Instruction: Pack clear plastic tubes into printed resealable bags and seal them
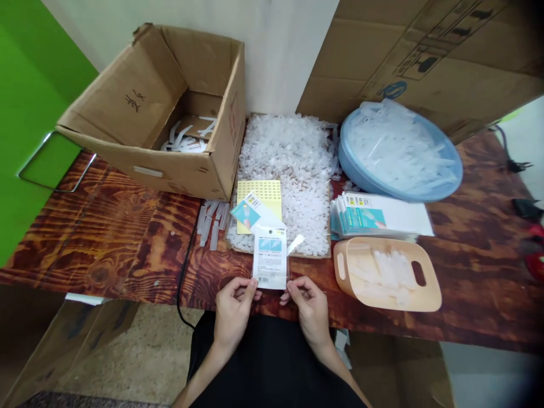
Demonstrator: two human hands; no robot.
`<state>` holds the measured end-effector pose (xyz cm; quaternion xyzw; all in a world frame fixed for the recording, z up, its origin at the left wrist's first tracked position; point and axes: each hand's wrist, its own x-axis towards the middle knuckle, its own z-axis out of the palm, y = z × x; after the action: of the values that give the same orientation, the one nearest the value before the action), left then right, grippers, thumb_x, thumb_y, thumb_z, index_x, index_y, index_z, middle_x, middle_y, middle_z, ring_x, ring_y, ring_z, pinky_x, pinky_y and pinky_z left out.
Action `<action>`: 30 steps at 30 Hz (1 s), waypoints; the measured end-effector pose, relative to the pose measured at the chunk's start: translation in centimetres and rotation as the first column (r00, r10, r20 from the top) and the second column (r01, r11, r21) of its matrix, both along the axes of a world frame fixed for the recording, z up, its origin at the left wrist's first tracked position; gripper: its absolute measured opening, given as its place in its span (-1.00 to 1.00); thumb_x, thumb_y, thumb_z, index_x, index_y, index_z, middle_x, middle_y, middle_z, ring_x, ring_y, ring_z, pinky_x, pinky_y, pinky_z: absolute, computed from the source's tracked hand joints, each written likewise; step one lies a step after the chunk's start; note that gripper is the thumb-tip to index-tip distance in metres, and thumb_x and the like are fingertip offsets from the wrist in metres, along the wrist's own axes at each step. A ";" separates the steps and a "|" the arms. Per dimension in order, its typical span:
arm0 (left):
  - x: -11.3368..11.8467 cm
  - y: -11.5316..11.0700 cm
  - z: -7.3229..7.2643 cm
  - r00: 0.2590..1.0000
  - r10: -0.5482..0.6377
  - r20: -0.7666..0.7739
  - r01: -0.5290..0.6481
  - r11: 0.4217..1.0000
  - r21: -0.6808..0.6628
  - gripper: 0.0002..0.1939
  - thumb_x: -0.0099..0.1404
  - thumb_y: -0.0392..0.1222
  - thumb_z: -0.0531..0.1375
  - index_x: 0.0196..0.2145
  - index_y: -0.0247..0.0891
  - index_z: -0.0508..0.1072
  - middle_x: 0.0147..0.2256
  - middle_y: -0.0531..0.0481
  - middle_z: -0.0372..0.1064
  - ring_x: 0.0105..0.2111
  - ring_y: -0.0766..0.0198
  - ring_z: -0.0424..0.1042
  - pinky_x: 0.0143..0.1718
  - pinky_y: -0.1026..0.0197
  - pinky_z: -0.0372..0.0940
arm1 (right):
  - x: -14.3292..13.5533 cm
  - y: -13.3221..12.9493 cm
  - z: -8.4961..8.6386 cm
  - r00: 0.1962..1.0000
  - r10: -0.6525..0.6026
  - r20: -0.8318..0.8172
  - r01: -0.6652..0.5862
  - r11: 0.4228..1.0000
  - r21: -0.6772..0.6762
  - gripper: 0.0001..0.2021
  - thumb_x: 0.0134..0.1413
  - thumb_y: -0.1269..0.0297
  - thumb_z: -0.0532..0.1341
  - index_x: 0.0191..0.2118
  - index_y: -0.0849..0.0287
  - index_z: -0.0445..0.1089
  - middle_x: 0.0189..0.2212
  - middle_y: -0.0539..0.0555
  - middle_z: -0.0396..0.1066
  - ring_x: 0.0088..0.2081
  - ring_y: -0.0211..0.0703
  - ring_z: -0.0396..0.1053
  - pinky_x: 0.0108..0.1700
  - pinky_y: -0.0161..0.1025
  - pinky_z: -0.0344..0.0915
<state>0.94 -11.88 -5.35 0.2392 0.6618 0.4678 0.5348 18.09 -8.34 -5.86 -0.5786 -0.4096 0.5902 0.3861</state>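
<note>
A small white printed packet [270,260], with two blue pictures and a hang hole at its top, lies between my two hands at the table's front edge. My left hand [233,309] pinches its lower left corner. At the lower right corner, the thumb and fingertips of my right hand [310,309] are pressed together on the packet. Just beyond it, another packet with a blue-green picture [247,213] rests on a yellow sticker sheet [272,192]. A white strip [295,243] sticks out to the packet's right.
Small clear plastic pieces fill a shallow cardboard tray [329,249]. Several translucent tubes [215,235] lie to its left. A cardboard box [178,170] holds white strips. On the right are a blue basin [352,161] of tubes, stacked packets [361,218] and a peach basket [346,289].
</note>
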 end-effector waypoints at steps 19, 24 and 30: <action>0.8 0.6 -0.5 0.948 -0.079 -0.309 0.060 0.996 -0.071 -0.61 0.36 0.08 0.16 -0.50 -0.23 0.38 -0.64 0.03 0.44 -0.63 0.23 0.49 -0.55 0.31 0.33 | -1.5 0.3 -0.8 0.864 -0.035 0.501 -0.060 0.983 0.172 -0.58 0.31 0.03 0.13 -0.55 0.10 0.16 -0.74 -0.11 0.20 -0.67 -0.29 0.18 -0.56 -0.35 0.11; 0.5 0.5 -1.0 0.976 -0.060 -0.209 0.049 0.997 -0.059 -0.54 0.35 0.15 0.16 -0.49 -0.29 0.46 -0.63 0.00 0.43 -0.63 0.24 0.48 -0.59 0.32 0.32 | -1.5 0.7 -0.7 0.868 -0.047 0.494 -0.029 0.989 0.145 -0.55 0.30 -0.02 0.12 -0.57 0.09 0.13 -0.76 -0.10 0.21 -0.68 -0.28 0.20 -0.57 -0.35 0.12; -0.5 -0.3 -0.9 0.991 0.123 0.046 -0.122 0.992 -0.019 -0.46 0.18 0.19 0.32 -0.05 -0.27 0.51 -0.23 -0.11 0.57 -0.50 0.22 0.57 -0.42 0.18 0.51 | -1.1 0.8 -0.7 0.943 -0.023 0.332 -0.001 0.997 0.072 -0.53 0.28 -0.11 0.11 -0.55 0.08 0.14 -0.78 -0.11 0.23 -0.76 -0.30 0.16 -0.69 -0.38 0.06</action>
<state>0.43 -12.22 -6.24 0.1828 0.6662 0.4997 0.5225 16.99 -7.50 -6.55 -0.6580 -0.4867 0.4669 0.3350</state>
